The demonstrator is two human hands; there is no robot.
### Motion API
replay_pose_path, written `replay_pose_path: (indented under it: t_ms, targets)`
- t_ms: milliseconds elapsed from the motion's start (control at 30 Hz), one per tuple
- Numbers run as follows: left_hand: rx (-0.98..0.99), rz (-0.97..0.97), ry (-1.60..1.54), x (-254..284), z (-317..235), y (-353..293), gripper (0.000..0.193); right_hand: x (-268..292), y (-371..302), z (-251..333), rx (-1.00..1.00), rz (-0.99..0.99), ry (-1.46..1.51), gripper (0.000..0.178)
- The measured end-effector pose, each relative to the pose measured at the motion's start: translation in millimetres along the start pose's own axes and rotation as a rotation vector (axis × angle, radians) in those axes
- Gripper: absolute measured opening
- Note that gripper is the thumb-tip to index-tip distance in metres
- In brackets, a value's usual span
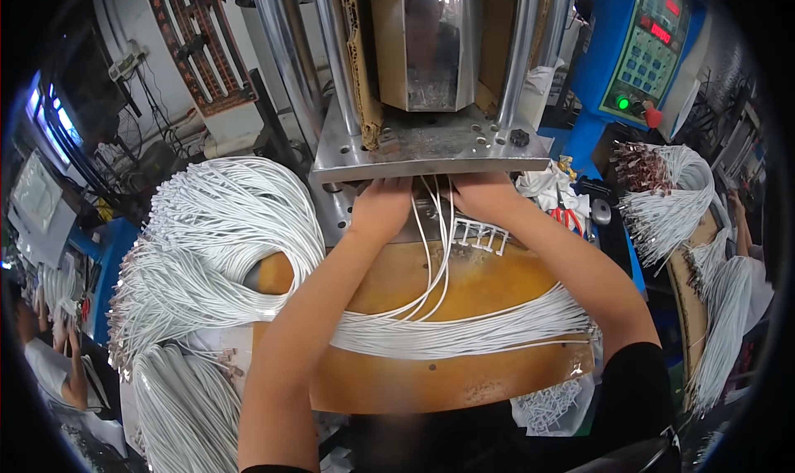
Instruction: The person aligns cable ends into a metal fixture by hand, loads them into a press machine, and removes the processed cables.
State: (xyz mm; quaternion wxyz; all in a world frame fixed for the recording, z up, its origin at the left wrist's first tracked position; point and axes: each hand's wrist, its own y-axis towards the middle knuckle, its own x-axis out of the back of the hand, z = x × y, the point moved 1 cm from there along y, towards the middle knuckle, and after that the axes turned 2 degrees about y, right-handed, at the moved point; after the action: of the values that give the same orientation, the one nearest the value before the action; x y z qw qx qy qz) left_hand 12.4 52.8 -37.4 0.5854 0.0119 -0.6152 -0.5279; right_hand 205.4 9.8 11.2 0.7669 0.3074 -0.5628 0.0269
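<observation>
Both my hands reach under the steel plate (431, 154) of an upright press. My left hand (383, 208) sits on the left of a few white cables (439, 262), and my right hand (483, 195) on their right. The plate hides the fingers of both hands, so their grip does not show. From between the hands these cables curve down to a long bundle of white cables (447, 334) lying across the brown table (373, 382). Beside my right wrist lies a ladder-shaped white plastic piece (483, 235).
A large looped heap of white cables (248, 195) lies left, with another bundle (186, 411) below. Red-handled scissors (566, 218) lie right of my forearm. A blue control box (650, 55) stands back right. A bag of white plastic bits (553, 403) sits at the near edge. Other people work at both sides.
</observation>
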Motion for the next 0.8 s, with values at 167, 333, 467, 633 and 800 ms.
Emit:
replay_pose_path:
  t_ms: [167,333,467,633,800]
  targets:
    - [0.113,0.265,-0.047,-21,7,0,0.041,-27,-9,-26,0.137,-0.126,-0.383,0.032]
    - [0.132,0.273,-0.071,-11,1,7,0.043,-31,-11,-40,0.133,-0.136,-0.363,0.033]
    - [0.166,0.330,0.042,51,-16,-30,0.042,26,-37,10,-0.148,0.324,-0.115,0.037]
    - [-0.011,0.230,-0.507,184,-29,-125,0.043,71,-196,85,0.009,0.298,0.143,0.066]
    - [0.024,0.560,-0.492,236,-43,-193,0.050,91,-264,119,-0.073,0.414,-0.040,0.071]
